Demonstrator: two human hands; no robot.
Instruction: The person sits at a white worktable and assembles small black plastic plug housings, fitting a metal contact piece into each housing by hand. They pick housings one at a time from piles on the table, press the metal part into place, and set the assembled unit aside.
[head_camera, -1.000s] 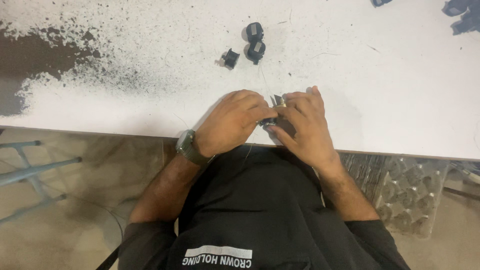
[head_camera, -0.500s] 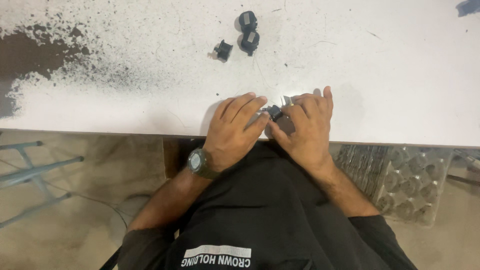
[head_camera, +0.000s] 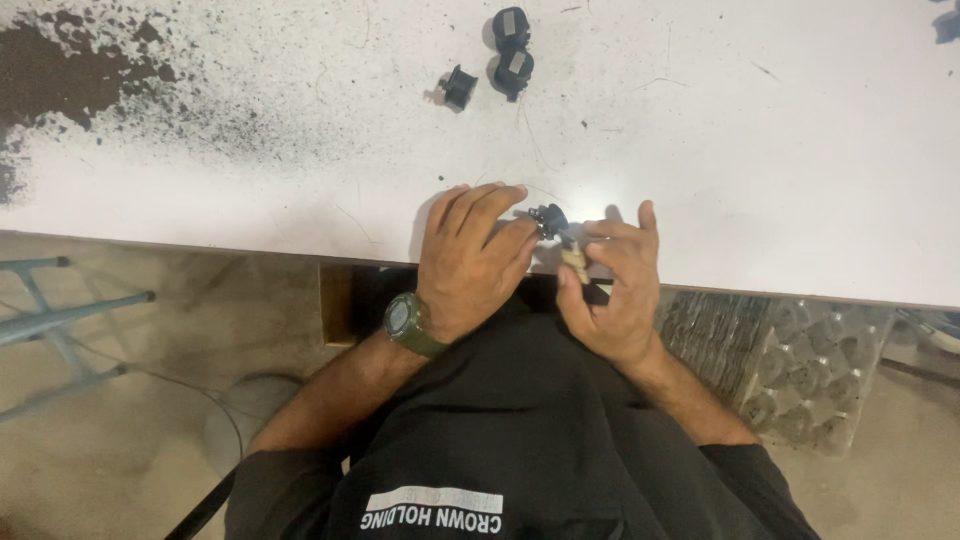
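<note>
— What can't be made out?

— My left hand (head_camera: 470, 258) covers most of the small black part (head_camera: 549, 217); its shape is too small to tell.

— Anything cut off?

— A dark object (head_camera: 948, 24) at the top right edge, and my shoulders at the bottom.

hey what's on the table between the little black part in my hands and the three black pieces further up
Nothing: in the head view the white table is bare from the small black part to the three black pieces, apart from faint scratches.

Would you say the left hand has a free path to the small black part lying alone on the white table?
Probably yes: bare table lies between the left hand and the small black part, though its fingers are at the dark piece.
</note>
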